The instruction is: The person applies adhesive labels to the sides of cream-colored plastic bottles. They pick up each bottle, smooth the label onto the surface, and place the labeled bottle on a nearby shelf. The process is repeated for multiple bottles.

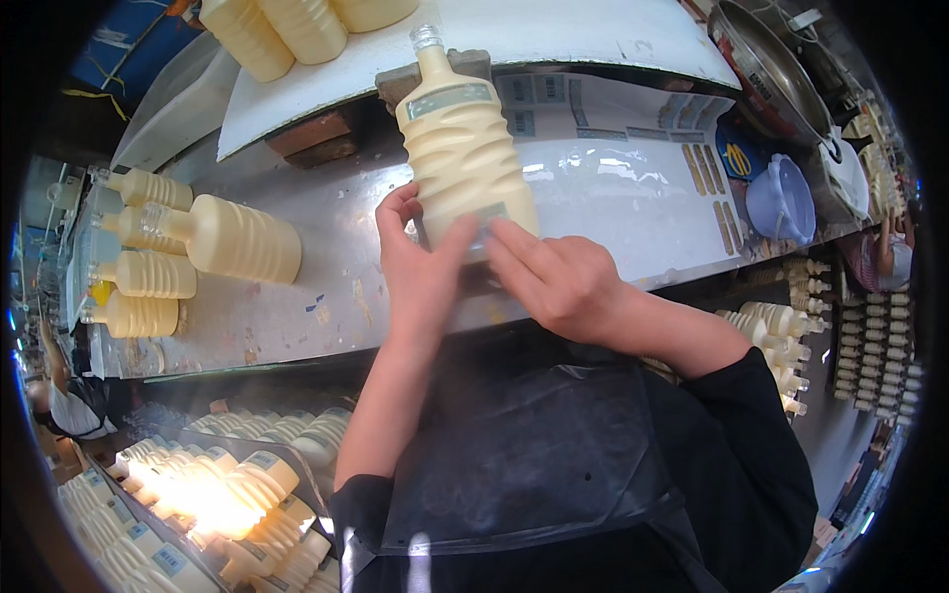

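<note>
A cream ribbed bottle (463, 148) with a clear threaded neck leans on a grey block (393, 81) before me, its base toward me. One grey-green label (450, 99) crosses its shoulder; another grey label (490, 213) lies on its lower front. My left hand (420, 262) is closed around the bottle's lower left side, thumb over the front by the lower label. Fingers of my right hand (563, 277) are pressed together against that label's near edge; the fingertips are slightly blurred, and part of the label is hidden beneath them.
Several cream bottles (247, 239) lie at the table's left. More bottles (259, 40) stand on the white raised shelf (583, 44). Label sheets (633, 119) and brown strips (704, 168) lie right, near a blue bucket (781, 203). Bottle crates (158, 529) sit lower left.
</note>
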The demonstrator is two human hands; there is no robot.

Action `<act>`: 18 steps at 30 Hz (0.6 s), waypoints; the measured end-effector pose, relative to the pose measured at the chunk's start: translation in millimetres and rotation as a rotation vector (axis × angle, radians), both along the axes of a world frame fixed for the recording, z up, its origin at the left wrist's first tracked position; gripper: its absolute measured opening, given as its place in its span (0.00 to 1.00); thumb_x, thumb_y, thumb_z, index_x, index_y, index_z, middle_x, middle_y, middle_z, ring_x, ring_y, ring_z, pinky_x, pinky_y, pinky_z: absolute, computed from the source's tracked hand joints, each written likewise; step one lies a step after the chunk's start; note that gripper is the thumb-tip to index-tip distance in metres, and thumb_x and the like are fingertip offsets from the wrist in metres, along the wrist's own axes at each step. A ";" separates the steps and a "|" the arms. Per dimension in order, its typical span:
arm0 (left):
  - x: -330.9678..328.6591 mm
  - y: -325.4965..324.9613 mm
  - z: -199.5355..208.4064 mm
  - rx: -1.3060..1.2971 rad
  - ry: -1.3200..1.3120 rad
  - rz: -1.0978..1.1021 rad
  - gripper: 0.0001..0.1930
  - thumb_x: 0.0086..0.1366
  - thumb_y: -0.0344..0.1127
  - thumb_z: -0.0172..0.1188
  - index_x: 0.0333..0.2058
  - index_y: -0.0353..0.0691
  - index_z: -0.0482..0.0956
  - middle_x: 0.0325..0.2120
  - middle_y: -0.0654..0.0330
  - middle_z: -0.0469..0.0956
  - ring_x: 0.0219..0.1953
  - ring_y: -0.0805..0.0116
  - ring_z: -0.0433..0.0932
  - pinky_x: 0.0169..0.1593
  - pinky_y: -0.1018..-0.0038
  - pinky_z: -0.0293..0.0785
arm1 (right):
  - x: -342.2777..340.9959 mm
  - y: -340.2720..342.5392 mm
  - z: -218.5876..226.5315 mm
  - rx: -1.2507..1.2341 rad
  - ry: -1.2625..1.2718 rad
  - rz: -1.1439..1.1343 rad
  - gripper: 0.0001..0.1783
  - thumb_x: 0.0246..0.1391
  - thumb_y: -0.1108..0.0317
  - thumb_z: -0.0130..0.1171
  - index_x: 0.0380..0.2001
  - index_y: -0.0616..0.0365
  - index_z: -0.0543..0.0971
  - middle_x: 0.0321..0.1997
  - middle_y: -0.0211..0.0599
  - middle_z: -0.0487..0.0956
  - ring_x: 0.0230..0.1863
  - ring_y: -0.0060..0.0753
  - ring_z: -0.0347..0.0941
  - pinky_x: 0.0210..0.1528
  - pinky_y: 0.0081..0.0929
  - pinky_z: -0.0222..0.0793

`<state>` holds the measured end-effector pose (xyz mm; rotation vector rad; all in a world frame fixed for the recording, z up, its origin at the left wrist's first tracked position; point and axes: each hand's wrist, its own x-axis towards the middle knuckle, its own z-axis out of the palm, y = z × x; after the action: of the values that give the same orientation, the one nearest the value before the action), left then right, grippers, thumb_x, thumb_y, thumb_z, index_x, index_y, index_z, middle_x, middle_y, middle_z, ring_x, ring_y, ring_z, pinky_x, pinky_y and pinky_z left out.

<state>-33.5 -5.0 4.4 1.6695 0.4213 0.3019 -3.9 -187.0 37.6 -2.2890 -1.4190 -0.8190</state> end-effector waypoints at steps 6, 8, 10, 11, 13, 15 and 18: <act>-8.1 -2.1 -6.4 -0.134 -0.030 -0.036 0.37 0.65 0.40 0.65 0.67 0.34 0.60 0.61 0.47 0.66 0.65 0.57 0.65 0.68 0.61 0.63 | 10.7 -23.3 -8.8 0.161 0.321 0.020 0.12 0.55 0.65 0.65 0.41 0.59 0.82 0.38 0.39 0.81 0.26 0.34 0.78 0.26 0.28 0.71; -11.9 -1.2 -14.5 -0.176 -0.088 -0.054 0.36 0.67 0.38 0.63 0.69 0.34 0.59 0.63 0.46 0.64 0.67 0.56 0.63 0.70 0.60 0.61 | 17.0 -19.7 -5.3 0.242 0.609 -0.101 0.19 0.56 0.61 0.66 0.47 0.60 0.79 0.35 0.39 0.79 0.27 0.39 0.77 0.29 0.32 0.72; -15.0 -2.4 -19.3 -0.193 -0.143 -0.068 0.35 0.68 0.37 0.60 0.70 0.34 0.58 0.65 0.46 0.63 0.69 0.55 0.61 0.71 0.60 0.59 | 21.7 -10.6 5.6 0.302 0.984 -0.288 0.27 0.56 0.56 0.68 0.54 0.61 0.75 0.32 0.39 0.77 0.28 0.43 0.76 0.33 0.35 0.72; -14.9 -3.7 -20.3 -0.184 -0.139 -0.067 0.36 0.66 0.36 0.61 0.70 0.33 0.58 0.66 0.45 0.62 0.70 0.54 0.60 0.72 0.60 0.59 | 28.3 -8.5 -0.7 0.324 1.130 -0.327 0.40 0.51 0.52 0.71 0.61 0.62 0.68 0.31 0.38 0.75 0.31 0.42 0.75 0.38 0.37 0.72; -13.6 -7.5 -18.7 -0.117 -0.119 -0.048 0.37 0.65 0.36 0.63 0.69 0.33 0.59 0.66 0.45 0.62 0.70 0.54 0.61 0.71 0.60 0.59 | 32.3 -1.5 -12.3 0.358 1.182 -0.348 0.39 0.52 0.54 0.73 0.61 0.63 0.69 0.31 0.31 0.71 0.31 0.27 0.70 0.36 0.26 0.70; -12.0 -8.9 -17.8 -0.080 -0.099 -0.030 0.38 0.63 0.35 0.65 0.69 0.33 0.59 0.65 0.45 0.63 0.69 0.54 0.62 0.71 0.60 0.59 | 35.3 0.7 -19.4 0.384 1.222 -0.352 0.39 0.52 0.56 0.74 0.60 0.65 0.69 0.30 0.27 0.69 0.31 0.18 0.67 0.36 0.21 0.68; -9.5 -10.2 -17.0 -0.060 -0.088 -0.014 0.39 0.62 0.36 0.67 0.68 0.32 0.60 0.65 0.45 0.63 0.69 0.53 0.63 0.71 0.60 0.60 | 36.9 -0.4 -23.1 0.416 1.257 -0.331 0.39 0.52 0.58 0.75 0.60 0.65 0.69 0.30 0.25 0.68 0.33 0.17 0.66 0.37 0.20 0.69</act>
<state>-43.0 -15.2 -12.6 1.5936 0.3496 0.3477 33.0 -187.4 14.6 -1.9953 -0.2718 0.2939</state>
